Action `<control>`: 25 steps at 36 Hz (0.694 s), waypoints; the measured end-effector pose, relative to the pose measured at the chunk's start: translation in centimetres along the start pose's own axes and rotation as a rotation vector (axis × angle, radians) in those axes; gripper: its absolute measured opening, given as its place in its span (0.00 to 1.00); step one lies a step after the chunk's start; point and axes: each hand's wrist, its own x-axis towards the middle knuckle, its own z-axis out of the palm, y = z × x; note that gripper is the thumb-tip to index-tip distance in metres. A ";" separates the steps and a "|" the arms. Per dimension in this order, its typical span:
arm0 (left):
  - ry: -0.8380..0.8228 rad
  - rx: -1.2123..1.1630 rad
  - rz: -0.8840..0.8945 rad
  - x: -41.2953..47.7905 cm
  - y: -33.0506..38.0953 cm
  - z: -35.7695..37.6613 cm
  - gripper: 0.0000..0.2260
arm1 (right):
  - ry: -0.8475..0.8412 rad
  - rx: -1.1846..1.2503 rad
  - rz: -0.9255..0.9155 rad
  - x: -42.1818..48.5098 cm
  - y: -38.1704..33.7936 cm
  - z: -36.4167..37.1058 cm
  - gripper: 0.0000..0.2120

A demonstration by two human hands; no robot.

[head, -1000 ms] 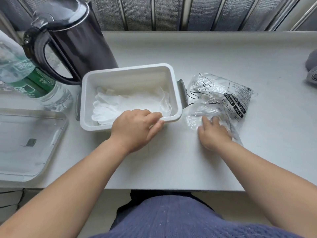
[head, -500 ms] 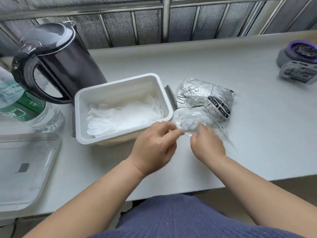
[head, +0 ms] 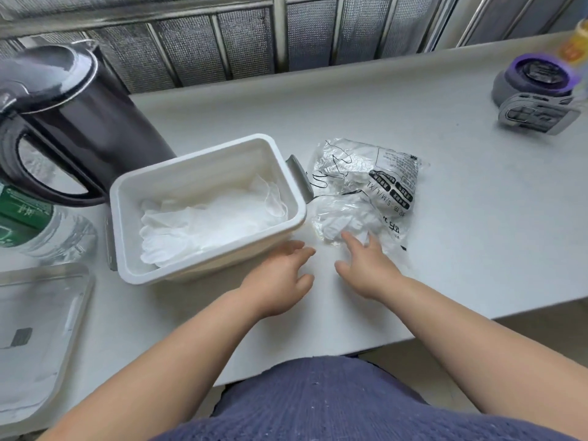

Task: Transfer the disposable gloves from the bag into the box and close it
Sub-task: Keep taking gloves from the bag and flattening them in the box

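Observation:
A white box (head: 203, 173) with grey side latches stands open on the counter, with translucent disposable gloves (head: 206, 224) lying inside. Right of it lies a crinkled clear plastic bag (head: 375, 183) with black print; more gloves (head: 343, 224) show at its near end. My left hand (head: 280, 278) hovers flat beside the box's near right corner, fingers straight, holding nothing. My right hand (head: 366, 265) reaches to the bag's near edge, fingers extended and touching the plastic there.
A black kettle (head: 73, 122) stands behind the box at the left, next to a water bottle (head: 38, 227) with a green label. The clear lid (head: 35, 332) lies at the near left. A purple-grey device (head: 537, 90) sits far right. The counter edge runs just before my body.
My left hand let go of the box rim, came toward the bag, then drew apart from my right hand. Both hands' fingers have opened; the pinch at the bag's edge is released.

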 end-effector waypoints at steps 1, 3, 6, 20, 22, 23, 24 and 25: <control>-0.016 0.004 -0.001 0.0 0.0 0.0 0.23 | -0.016 -0.007 0.023 0.6 0.0 0.0 0.27; -0.054 0.009 0.008 -0.1 0.1 0.1 0.24 | -0.012 -0.012 0.053 1.5 0.0 0.0 0.27; -0.095 0.038 0.049 -0.1 -0.1 0.3 0.25 | 0.047 -0.003 0.041 1.6 -0.3 -0.1 0.23; 0.064 -0.309 0.073 1.8 2.2 1.0 0.36 | 0.359 0.220 -0.322 -3.4 -2.2 -3.6 0.16; 0.116 -0.337 0.055 2.0 2.2 0.8 0.35 | 0.419 0.352 -0.370 -3.9 -2.6 -4.3 0.13; 0.137 -0.352 0.044 2.2 2.2 0.7 0.34 | 0.422 0.394 -0.378 -4.0 -2.7 -4.5 0.13; 0.144 -0.364 0.027 2.4 2.2 0.6 0.32 | 0.413 0.420 -0.374 -3.9 -2.7 -4.5 0.13; 0.140 -0.352 0.013 2.6 2.2 0.4 0.30 | 0.403 0.445 -0.355 -3.7 -2.5 -4.6 0.13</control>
